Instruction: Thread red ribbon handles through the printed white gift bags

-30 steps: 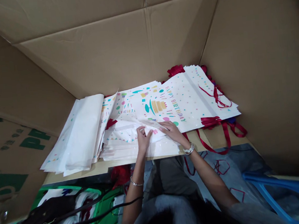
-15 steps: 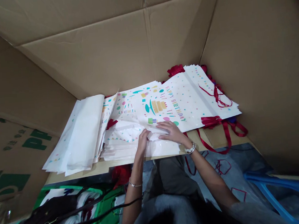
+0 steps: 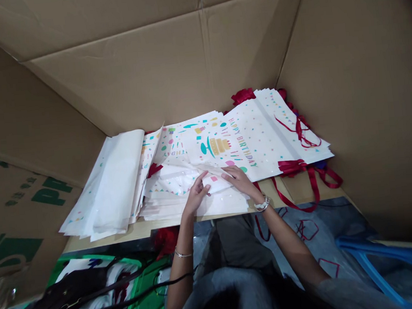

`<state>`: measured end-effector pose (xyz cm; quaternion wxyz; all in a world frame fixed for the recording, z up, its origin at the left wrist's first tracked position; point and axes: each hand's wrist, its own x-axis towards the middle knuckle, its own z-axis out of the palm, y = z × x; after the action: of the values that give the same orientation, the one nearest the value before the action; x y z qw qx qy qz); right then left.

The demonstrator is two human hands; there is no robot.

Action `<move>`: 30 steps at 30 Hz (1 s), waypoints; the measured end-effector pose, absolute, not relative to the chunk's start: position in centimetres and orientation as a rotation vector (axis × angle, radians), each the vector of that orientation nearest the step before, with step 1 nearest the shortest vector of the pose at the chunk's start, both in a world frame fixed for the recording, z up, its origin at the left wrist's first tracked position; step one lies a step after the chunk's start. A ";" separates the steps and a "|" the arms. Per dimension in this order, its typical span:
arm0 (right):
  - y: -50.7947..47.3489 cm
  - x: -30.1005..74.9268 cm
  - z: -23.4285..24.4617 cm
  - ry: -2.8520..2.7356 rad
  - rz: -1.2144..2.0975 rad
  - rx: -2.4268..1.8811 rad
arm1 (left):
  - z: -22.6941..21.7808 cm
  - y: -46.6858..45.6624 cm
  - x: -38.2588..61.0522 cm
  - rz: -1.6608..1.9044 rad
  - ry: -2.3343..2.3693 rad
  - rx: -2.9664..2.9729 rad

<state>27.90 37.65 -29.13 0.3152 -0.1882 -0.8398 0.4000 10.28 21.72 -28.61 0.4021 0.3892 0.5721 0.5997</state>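
The person's left hand (image 3: 196, 194) is half open: the thumb stands apart from the fingers, and the index fingertip reaches the edge of a folded, thin white sheet with a pink square print (image 3: 214, 179). The right hand (image 3: 240, 179) lies over the other side of this sheet with its fingers stretched forward; whether the thumb pinches from below, I cannot tell.

The folded sheet is between both hands, above a stack of flat white sheets (image 3: 228, 204) near the front edge of the pale wooden counter (image 3: 79, 243). In my judgement it is light and soft, perhaps a little slippery, and it can crease or tear easily; two opposite edges, taken gently with the fingertips, seem the best hold.

Just behind lies a large white sheet with colourful cake and birthday print (image 3: 262, 132), with a dark red satin ribbon bow (image 3: 290, 167) at its near edge, on the right.
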 end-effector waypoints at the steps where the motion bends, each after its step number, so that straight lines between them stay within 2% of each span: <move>1: 37.6 27.9 -29.1 -2.215 1.057 -0.504 | -28.6 21.7 10.3 1.527 1.441 0.982; 30: 37.3 28.1 -29.3 -2.197 1.057 -0.504 | -29.0 22.2 11.3 1.629 1.437 0.908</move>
<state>28.07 37.34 -29.31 0.3202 -0.1918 -0.8360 0.4023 11.31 22.17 -29.02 0.3836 0.3562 0.5637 0.6389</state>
